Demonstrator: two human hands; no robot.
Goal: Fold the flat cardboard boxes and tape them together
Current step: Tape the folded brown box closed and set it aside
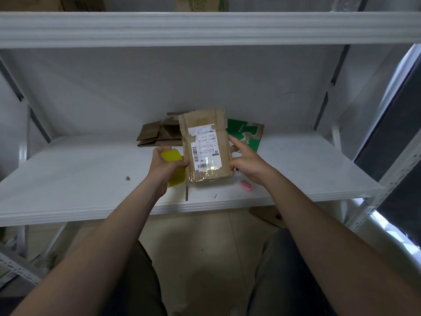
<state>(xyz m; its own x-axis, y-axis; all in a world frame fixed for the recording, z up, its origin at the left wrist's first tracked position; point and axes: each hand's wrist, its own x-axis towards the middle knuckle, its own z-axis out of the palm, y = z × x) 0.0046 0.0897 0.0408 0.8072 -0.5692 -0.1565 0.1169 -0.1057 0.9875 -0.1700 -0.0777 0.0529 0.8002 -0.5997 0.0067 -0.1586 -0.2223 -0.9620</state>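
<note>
Box: a brown cardboard box [206, 147] with a white shipping label on its face, held up just above the shelf [68, 179], between the two hands at the middle of the view.
Long axis: runs nearly 12 to 6 o'clock; the flap end points to 12 and the glossy taped end to 6.
Left hand: the left hand [167, 165] sits at 9 o'clock of the box, its fingers clenched around a yellow tape roll [172, 155]; the fingertips also touch the box's left edge.
Right hand: the right hand [247, 163] sits at 3 o'clock of the box and grasps its right edge, thumb on the front near the lower corner, forefinger stretched toward 11 o'clock along the edge.
Key relation: the tape lies at 9 o'clock, touching the box's long left side, so the left hand is nearer to any seam there; the right hand looks to be doing the steadying.
Next move, as a guess: the tape has to cross from 9 toward 3 o'clock while the right hand keeps the box from turning.
Behind, at 12 o'clock: flat cardboard [157, 135] lies on the shelf, unfolded, beside a green card [243, 131].
At 5 o'clock: a small pink thing [245, 185] lies on the shelf.
</note>
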